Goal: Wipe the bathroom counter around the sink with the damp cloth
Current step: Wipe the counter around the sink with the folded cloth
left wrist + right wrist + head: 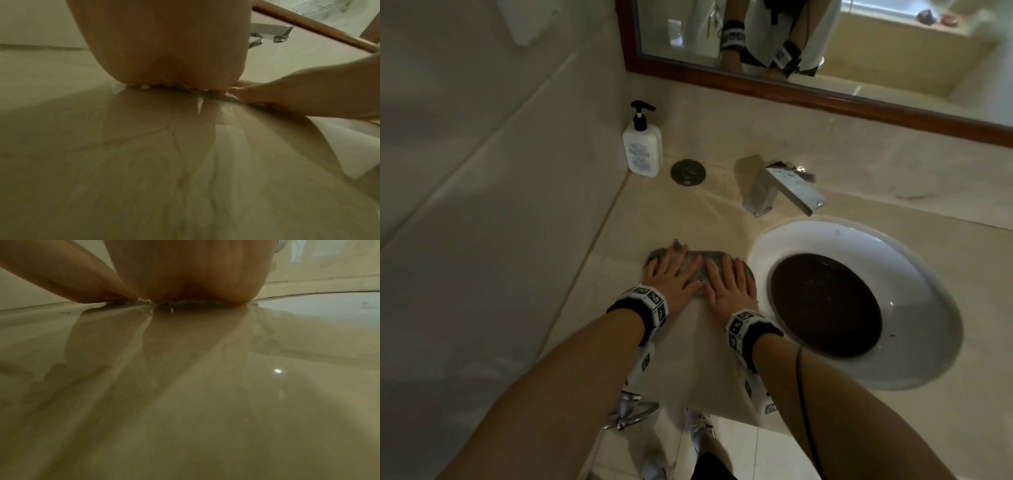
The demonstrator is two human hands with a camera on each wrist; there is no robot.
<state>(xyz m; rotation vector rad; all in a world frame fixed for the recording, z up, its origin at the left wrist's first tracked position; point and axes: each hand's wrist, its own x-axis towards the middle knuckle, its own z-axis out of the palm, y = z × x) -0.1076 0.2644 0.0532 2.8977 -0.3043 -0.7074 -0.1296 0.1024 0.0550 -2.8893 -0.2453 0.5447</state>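
Note:
A grey damp cloth [700, 265] lies flat on the beige counter [654, 219], just left of the white oval sink [808, 236]. My left hand [671, 274] and right hand [726, 287] lie side by side on it, fingers straight and spread, pressing it down. The cloth's far edge and left corner show beyond my fingers. In the left wrist view my left palm [164, 48] sits on the cloth's thin edge [218, 95], with the right hand [298, 94] beside it. The right wrist view shows my right palm [189, 272] on the cloth [144, 301] over the wet, shiny counter [185, 386].
A white pump bottle [642, 144] stands in the back left corner, next to a round metal plate [688, 172]. A chrome faucet [780, 188] rises behind the sink, whose basin [825, 305] looks dark. A wood-framed mirror [808, 89] hangs above. The wall closes the left side.

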